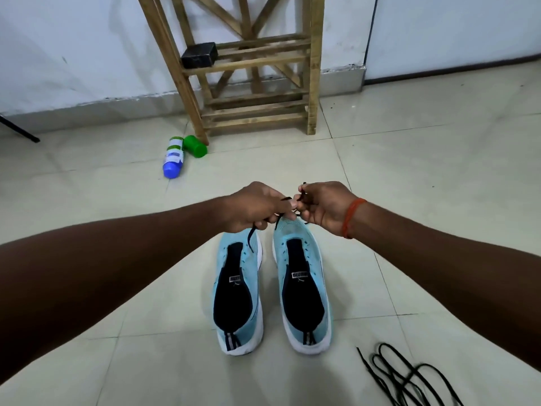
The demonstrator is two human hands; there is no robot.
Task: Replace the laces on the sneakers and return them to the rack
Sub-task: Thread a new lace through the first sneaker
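**Both hands work a black lace above the toes of the blue sneakers**

The person's left hand (257,208) and right hand (325,206) meet just above the toes of a pair of light blue knit sneakers with white soles and dark navy linings. The fingers of both hands are curled, pinching a thin black shoelace (251,235) between them. One strand hangs from the left hand down onto the left sneaker (225,256). A short end sticks up above the right hand. The right sneaker (292,232) stands just beside the left one, heels toward the camera, both upright on the pale tiled floor (409,171). Their eyelets look mostly unlaced.

A loose tangle of black laces (409,379) lies on the floor to the right of the shoes, apart from them. An orange thread band (352,218) circles the right wrist.

The slatted wooden shoe rack (313,68) stands against the white wall, well beyond the sneakers. A small black box (199,55) sits at the left end of one shelf. Near the rack's left foot a white bottle with a blue cap (173,158) lies on its side, next to a green cylindrical container (194,145).
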